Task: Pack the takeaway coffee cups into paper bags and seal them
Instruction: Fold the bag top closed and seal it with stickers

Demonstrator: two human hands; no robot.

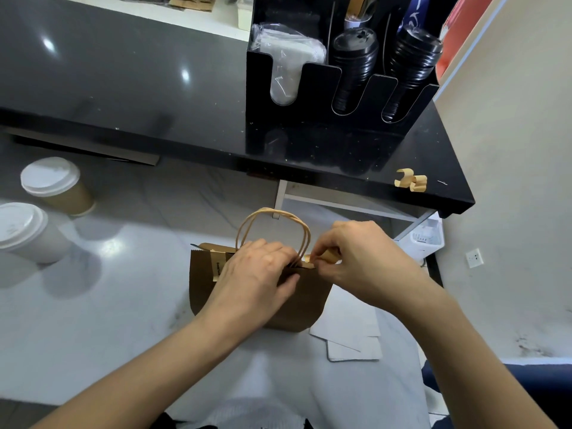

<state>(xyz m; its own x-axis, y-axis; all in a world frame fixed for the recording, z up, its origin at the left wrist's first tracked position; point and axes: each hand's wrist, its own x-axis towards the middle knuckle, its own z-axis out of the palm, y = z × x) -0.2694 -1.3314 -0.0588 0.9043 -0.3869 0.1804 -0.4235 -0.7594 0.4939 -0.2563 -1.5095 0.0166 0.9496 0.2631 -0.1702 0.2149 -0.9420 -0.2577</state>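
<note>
Head view, looking down: the white counter (93,320) spreads under my arms, with a black raised counter (154,88) behind it. On that black one stands a black organizer (309,140) whose slots hold stacks of black lids (353,66) and a bagged bundle of clear lids (284,57); two curled gold sticker strips (411,180) lie near its front right corner. The brown paper bag (297,301) stands upright on the white counter right in front of me, its twisted paper handles (272,227) arching up. A gold sticker (218,261) is folded over the bag's top edge at the left. My left hand (257,280) lies over the bag's mouth, fingers curled onto the top edge and thumb on the front panel, pinching it closed. My right hand (353,258) pinches a second gold sticker (325,257) at the top edge, just right of the handles. Two lidded coffee cups (52,187) stand at far left, well apart from the bag. White sheets (353,335) lie beside the bag's right base.
</note>
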